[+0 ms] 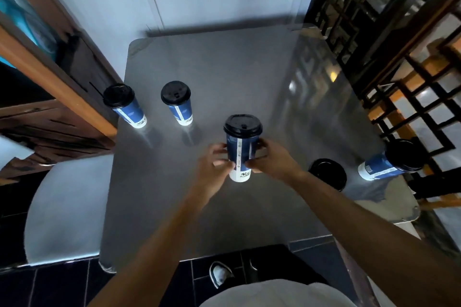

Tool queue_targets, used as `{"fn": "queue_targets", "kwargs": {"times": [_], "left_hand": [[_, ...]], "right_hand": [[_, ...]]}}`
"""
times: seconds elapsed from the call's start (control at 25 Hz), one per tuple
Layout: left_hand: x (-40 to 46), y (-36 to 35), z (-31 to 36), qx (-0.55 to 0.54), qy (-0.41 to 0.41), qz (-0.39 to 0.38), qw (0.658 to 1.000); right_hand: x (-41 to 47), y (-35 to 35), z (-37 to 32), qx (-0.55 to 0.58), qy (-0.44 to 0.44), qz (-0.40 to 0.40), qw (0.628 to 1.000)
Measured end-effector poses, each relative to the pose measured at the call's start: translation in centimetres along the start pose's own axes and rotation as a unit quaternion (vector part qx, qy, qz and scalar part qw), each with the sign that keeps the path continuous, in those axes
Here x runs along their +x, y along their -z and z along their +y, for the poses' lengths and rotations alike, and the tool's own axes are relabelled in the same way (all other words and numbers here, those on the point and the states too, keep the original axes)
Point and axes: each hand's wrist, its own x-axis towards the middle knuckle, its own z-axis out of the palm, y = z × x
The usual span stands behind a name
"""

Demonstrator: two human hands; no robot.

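A tall blue and white paper cup (240, 152) with a black lid stands upright at the middle of the grey table (224, 65). My left hand (215, 169) grips its left side with curled fingers. My right hand (270, 159) grips its right side, thumb across the front. Two more lidded blue cups stand to the left: one (178, 104) nearer the middle, the other (124, 106) at the table's left edge. A fourth lidded cup (390, 161) stands at the right edge. A loose black lid (328, 173) lies flat on the table just right of my right wrist.
A white chair seat (67, 207) sits to the left of the table. A dark wooden cabinet (50, 77) stands at the far left. A black lattice screen (389, 32) lines the right side. Dark floor tiles and a shoe (220, 273) show below the table's near edge.
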Motion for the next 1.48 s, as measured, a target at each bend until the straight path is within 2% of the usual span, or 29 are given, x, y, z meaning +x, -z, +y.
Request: {"fn": "queue_targets", "kwargs": {"times": [0.32, 0.52, 0.76, 1.08, 1.28, 1.4, 1.48], "left_hand": [[13.3, -2.2, 2.5, 0.061, -0.059, 0.035, 0.996], [19.9, -2.6, 1.3, 0.057, -0.035, 0.042, 0.997], [22.7, -2.8, -0.1, 0.062, -0.015, 0.047, 0.997], [23.4, -2.9, -1.4, 0.064, 0.002, 0.046, 0.997], [23.0, -2.7, -1.2, 0.097, 0.039, 0.024, 0.994], [20.5, -2.3, -1.3, 0.109, 0.109, 0.074, 0.985], [17.1, -2.2, -1.9, 0.093, 0.125, 0.119, 0.981]], "right_hand": [[14.9, 3.5, -1.8, -0.065, 0.088, -0.024, 0.994], [21.8, 3.8, -1.1, -0.068, 0.109, -0.024, 0.991], [24.6, 3.5, 0.1, -0.104, 0.139, -0.013, 0.985], [25.6, 2.2, 1.2, -0.031, 0.092, -0.058, 0.994], [25.0, 2.6, 1.6, -0.064, 0.019, -0.101, 0.993], [22.9, 4.7, 2.8, -0.042, -0.046, -0.062, 0.996], [20.7, 6.8, 3.7, -0.080, -0.050, -0.023, 0.995]]}}
